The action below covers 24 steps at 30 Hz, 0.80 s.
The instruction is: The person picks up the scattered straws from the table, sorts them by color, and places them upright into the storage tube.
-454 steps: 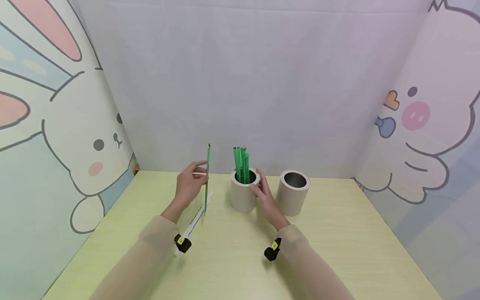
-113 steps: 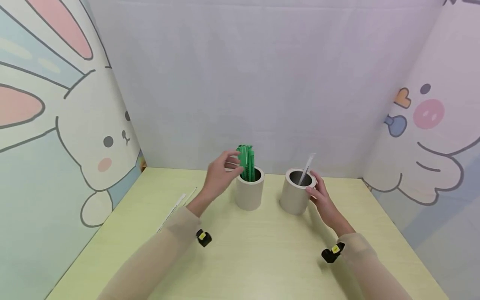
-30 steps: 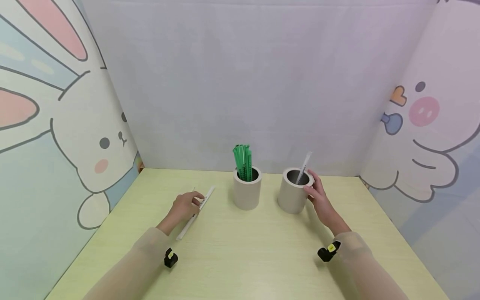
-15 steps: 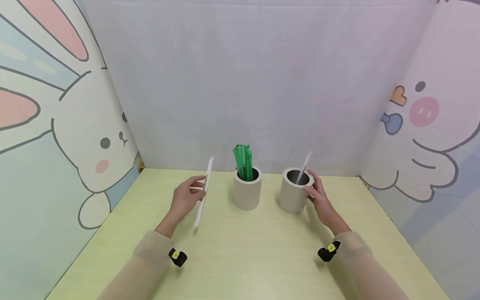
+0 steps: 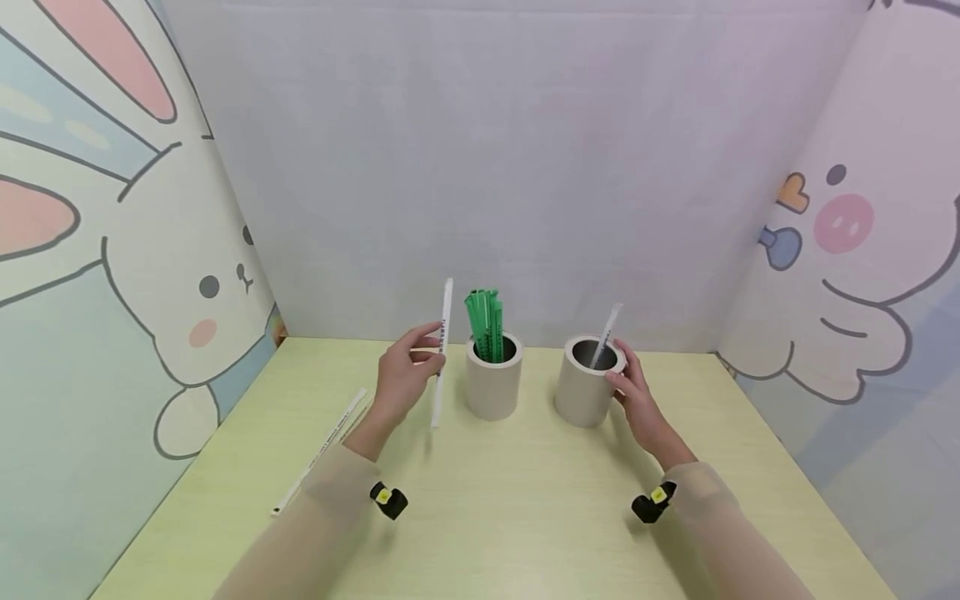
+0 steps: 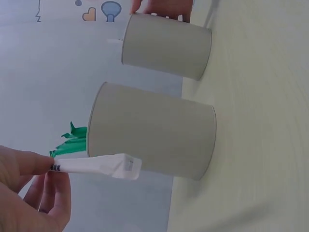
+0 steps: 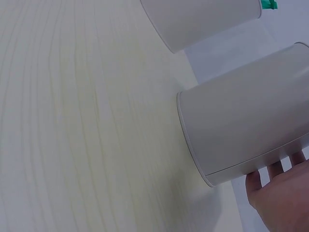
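Observation:
My left hand pinches a white paper-wrapped straw between thumb and fingers, held nearly upright just left of the left cup. In the left wrist view, the flat lower end of this straw overlaps that cup. Several green wrapped straws stand bunched in the left cup. My right hand grips the right cup, thumb near the rim and fingers round the far side. One white straw leans inside the right cup. In the right wrist view, fingertips touch this cup's side.
Two more thin wrapped straws lie on the table at left beside my forearm: a white one and a partly hidden one. A pale cloth wall rises behind the wooden table, with cartoon-printed panels at both sides.
Earlier my left hand added to the green bunch; the right cup gained a white straw. In the last second it lifted another white straw and carried it right. My right hand moved between cups.

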{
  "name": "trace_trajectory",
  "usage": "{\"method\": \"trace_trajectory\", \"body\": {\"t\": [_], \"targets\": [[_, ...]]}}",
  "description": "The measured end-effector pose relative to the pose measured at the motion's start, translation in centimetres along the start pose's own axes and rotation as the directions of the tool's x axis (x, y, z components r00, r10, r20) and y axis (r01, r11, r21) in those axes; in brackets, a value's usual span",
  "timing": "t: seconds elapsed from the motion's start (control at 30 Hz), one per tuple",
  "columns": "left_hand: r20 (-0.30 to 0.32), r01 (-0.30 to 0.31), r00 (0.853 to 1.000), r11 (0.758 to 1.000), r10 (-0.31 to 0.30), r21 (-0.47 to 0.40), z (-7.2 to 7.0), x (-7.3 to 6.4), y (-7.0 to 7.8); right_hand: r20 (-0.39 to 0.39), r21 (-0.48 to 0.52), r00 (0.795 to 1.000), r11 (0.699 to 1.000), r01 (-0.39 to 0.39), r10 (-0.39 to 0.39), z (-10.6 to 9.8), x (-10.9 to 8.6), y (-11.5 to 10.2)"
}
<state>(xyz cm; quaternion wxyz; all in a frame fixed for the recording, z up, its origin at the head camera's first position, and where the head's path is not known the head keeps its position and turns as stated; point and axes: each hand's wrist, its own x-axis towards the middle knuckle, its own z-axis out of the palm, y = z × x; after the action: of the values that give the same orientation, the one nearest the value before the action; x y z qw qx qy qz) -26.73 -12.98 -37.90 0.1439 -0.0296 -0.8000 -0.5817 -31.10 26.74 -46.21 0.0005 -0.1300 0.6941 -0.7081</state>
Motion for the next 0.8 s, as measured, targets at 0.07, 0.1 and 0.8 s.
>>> {"method": "trace_trajectory", "body": {"t": [0.07,0.1,0.8], "targets": [[-0.005,-0.021,1.000,0.999,0.021,-0.039,1.1,0.3,0.8,-0.002,0.003,1.000,1.000,0.000,0.000,0.0,0.0,0.0],[-0.008,-0.032,0.999,0.998,0.032,-0.060,1.6,0.5,1.2,-0.003,0.003,1.000,1.000,0.000,0.000,0.0,0.0,0.0],[-0.029,-0.080,0.997,0.956,0.075,-0.283,12.1,4.3,6.5,0.004,0.002,1.000,1.000,0.006,-0.006,0.1,-0.3,-0.1]]}}
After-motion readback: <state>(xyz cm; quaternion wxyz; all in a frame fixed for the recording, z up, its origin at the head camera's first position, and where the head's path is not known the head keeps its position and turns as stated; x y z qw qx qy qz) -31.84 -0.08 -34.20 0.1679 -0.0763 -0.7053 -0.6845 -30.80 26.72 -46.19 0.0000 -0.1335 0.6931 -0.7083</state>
